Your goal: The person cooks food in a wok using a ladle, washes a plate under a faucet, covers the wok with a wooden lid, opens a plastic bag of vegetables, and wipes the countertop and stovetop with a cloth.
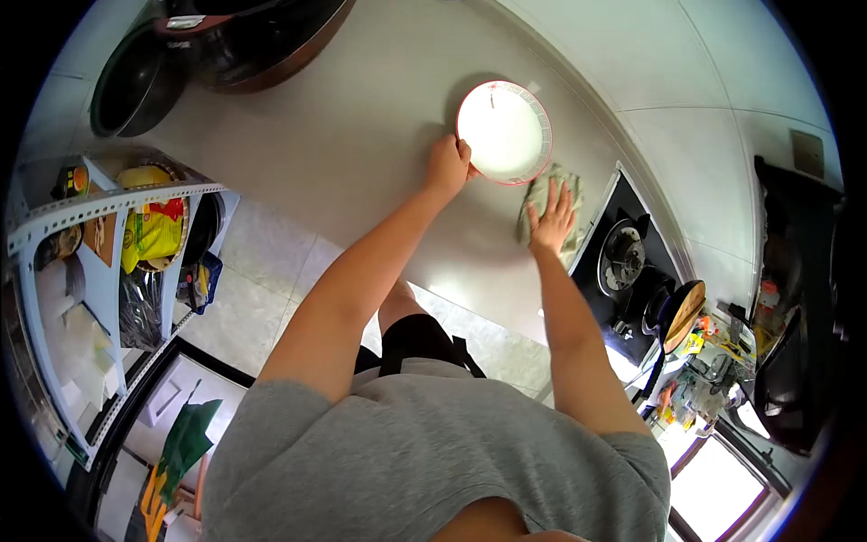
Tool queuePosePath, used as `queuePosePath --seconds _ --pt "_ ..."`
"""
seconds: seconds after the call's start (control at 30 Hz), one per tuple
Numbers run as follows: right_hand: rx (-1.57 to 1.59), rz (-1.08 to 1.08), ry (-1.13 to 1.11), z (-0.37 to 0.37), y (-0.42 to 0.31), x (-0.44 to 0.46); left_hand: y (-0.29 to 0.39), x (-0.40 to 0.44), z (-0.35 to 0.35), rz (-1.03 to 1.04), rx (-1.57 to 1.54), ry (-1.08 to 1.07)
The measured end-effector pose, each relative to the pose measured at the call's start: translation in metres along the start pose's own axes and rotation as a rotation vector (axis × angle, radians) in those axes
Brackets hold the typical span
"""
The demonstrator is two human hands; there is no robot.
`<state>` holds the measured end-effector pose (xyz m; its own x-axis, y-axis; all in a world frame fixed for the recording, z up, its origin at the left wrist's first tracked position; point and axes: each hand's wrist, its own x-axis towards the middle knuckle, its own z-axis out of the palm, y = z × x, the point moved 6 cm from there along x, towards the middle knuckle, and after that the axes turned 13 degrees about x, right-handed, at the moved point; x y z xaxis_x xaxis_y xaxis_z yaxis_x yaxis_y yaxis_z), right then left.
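My left hand point(446, 166) is closed on the near-left rim of a white bowl point(506, 134) with a red edge and a patterned band inside. The bowl is at the worktop's far side, and whether it touches the surface I cannot tell. Just right of it, my right hand point(553, 219) lies flat with fingers spread on a crumpled, pale green cloth point(574, 191). That cloth rests on the grey worktop point(361, 135), close to the stove's edge.
A black gas stove point(623, 257) sits right of the cloth, with a pan point(664, 312) and a round wooden board point(685, 314) beyond. Dark pots point(262, 54) stand at the back left. A metal shelf rack point(117, 203) holds packets at left.
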<state>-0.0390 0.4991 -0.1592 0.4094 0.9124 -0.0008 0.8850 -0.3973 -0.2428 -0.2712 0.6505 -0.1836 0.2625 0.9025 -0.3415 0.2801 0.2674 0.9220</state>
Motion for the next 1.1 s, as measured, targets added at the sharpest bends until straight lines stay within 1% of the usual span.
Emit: queuePosePath --seconds 0.03,0.07,0.13,0.17,0.23,0.33,0.4,0.43,0.5,0.53,0.57,0.63,0.67,0.7,0.73,0.77,0.83,0.87,0.93,0.97,1.0,1.03,1.1 --pt "0.009 -0.006 0.037 0.002 0.008 0.023 0.005 0.002 -0.006 0.003 0.001 0.056" --pt "-0.001 0.022 0.057 0.005 0.02 0.046 0.006 0.006 -0.008 -0.009 0.011 0.05" --pt "0.01 0.064 0.105 0.013 0.04 0.091 0.01 0.012 -0.024 -0.009 0.008 0.103" --pt "0.028 0.082 0.136 0.017 0.046 0.112 0.014 0.018 -0.033 -0.015 0.026 0.084" --pt "0.045 0.138 0.154 0.015 0.042 0.149 0.025 0.029 -0.064 0.012 0.088 0.121" --pt "0.062 0.189 0.149 0.019 0.024 0.193 0.02 0.054 -0.098 -0.008 0.127 0.104" --pt "0.04 0.131 0.154 0.024 0.005 0.209 0.021 0.068 -0.119 0.014 0.124 0.127" --pt "0.046 0.143 0.153 0.026 -0.006 0.21 0.022 0.073 -0.128 0.015 0.134 0.119" --pt "-0.068 -0.09 0.079 0.038 -0.052 0.208 0.023 0.082 -0.143 0.01 0.093 0.109" --pt "-0.07 -0.151 0.064 0.043 -0.077 0.198 0.013 0.09 -0.147 0.016 0.0 0.105" --pt "-0.071 -0.21 0.049 0.048 -0.105 0.182 0.012 0.087 -0.152 0.013 0.006 0.098" --pt "-0.096 -0.258 0.026 0.05 -0.16 0.134 0.012 0.079 -0.162 -0.085 -0.103 0.174" --pt "-0.09 -0.244 -0.064 0.046 -0.186 0.108 0.008 0.07 -0.163 -0.081 -0.099 0.166" --pt "-0.083 -0.231 -0.152 0.04 -0.209 0.08 0.005 0.054 -0.174 0.022 0.098 0.321" --pt "-0.034 -0.27 -0.194 0.04 -0.225 0.052 0.004 0.034 -0.183 0.126 0.296 0.476" --pt "0.015 -0.31 -0.236 0.042 -0.236 0.022 -0.004 0.016 -0.186 0.131 0.299 0.471" --pt "0.086 -0.365 -0.384 0.044 -0.255 -0.036 0.007 -0.027 -0.185 0.473 0.948 0.603" --pt "0.142 -0.398 -0.425 0.047 -0.259 -0.067 0.003 -0.042 -0.189 0.481 0.945 0.595" --pt "0.187 -0.416 -0.468 0.049 -0.252 -0.113 -0.011 -0.062 -0.187 0.415 1.182 0.518" --pt "0.201 -0.498 -0.49 0.046 -0.25 -0.128 -0.019 -0.067 -0.187 0.421 1.171 0.512" --pt "0.215 -0.578 -0.514 0.046 -0.247 -0.138 -0.027 -0.071 -0.186 0.408 1.198 0.512" --pt "0.206 -0.568 -0.516 0.044 -0.242 -0.134 -0.032 -0.072 -0.185 0.394 1.224 0.513" --pt "0.337 -0.594 -0.623 0.042 -0.238 -0.118 -0.032 -0.07 -0.183 0.37 1.269 0.503"
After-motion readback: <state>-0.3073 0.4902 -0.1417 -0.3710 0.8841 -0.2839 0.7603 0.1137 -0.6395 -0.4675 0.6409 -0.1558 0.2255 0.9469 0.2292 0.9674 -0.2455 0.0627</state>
